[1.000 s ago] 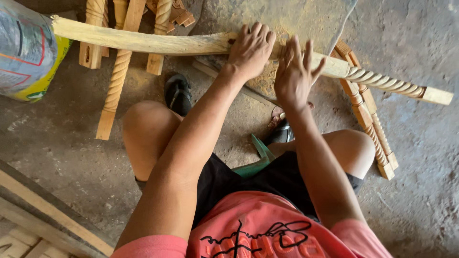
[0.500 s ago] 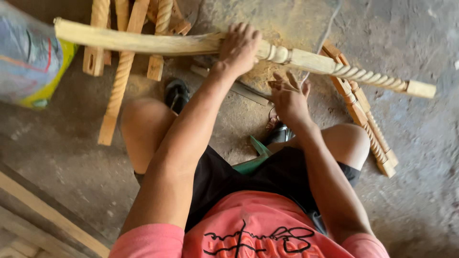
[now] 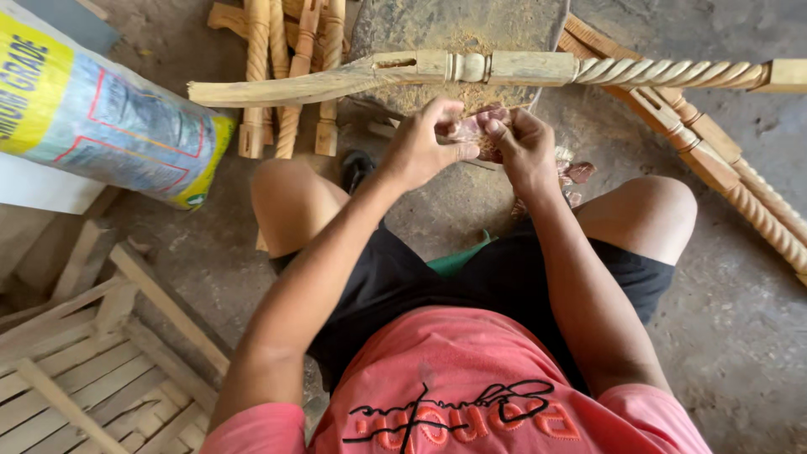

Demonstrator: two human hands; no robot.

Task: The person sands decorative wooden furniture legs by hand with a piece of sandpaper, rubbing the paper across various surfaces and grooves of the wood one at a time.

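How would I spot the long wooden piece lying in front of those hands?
Find the round grey sawdust-covered block at top centre. The long pale carved wooden leg lies crosswise over it, above both hands. Unlike the bundled spiral sticks behind, it lies alone, one end curved, the other rope-twisted.

Both hands meet over the lap: left hand (image 3: 420, 147) and right hand (image 3: 523, 150) pinch a small reddish-brown scrap (image 3: 472, 128) btwn fingertips, prob. sandpaper, hard to tell. Just above lies a long carved wooden leg (image 3: 471, 69) w/ twisted end, resting on a sawdust-covered stump (image 3: 458, 23). More turned spindles (image 3: 286, 59) lie beyond on the floor, printed sack (image 3: 101, 126) at left.
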